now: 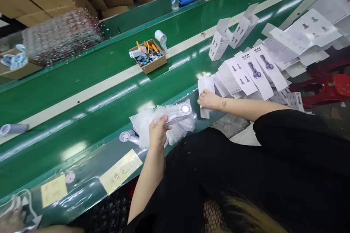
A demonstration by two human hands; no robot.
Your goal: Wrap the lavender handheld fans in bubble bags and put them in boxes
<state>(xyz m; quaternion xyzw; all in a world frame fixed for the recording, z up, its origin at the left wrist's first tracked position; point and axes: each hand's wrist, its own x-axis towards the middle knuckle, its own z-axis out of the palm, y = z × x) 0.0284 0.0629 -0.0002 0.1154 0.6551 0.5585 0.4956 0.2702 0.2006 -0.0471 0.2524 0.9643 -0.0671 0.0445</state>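
My left hand [159, 131] is closed round the handle end of a small fan [177, 113] in a clear wrap, held over a pile of bubble bags [143, 125]. My right hand [208, 100] grips a white box [205, 84] at the near end of a row of printed boxes [240, 74]. Another fan [127, 136] lies at the left side of the bags.
On the green belt [104, 107] are a carton of batteries [153, 64], a white fan [160, 37], two upright boxes [218, 42] and a grey cylinder [13, 129]. Yellow notes [121, 171] lie on the near ledge. Another person's hand [12, 218] is at lower left.
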